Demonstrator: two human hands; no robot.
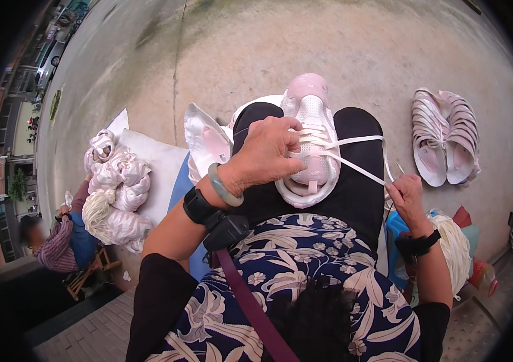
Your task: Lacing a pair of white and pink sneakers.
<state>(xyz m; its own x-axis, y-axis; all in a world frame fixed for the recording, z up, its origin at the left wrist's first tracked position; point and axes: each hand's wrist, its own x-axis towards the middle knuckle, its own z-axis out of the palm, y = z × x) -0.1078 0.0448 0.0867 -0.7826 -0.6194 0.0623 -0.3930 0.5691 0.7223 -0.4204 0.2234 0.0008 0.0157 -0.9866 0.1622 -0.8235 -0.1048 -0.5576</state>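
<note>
Sorry folks, can't read a single word here. There's faint marking on the sneaker's (313, 161) pink toe (306, 92), beyond the left fingers (292, 125), and on a pink insole (213, 142) left of them; both too tiny.

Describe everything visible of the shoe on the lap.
The shoe is pale pink and white, with a rounded toe, a mesh-like front and a tongue with a pull loop. It rests on the dark trousers, toe pointing away. White lace crosses it; one strand runs to the right hand. The left hand is at its lacing.
</note>
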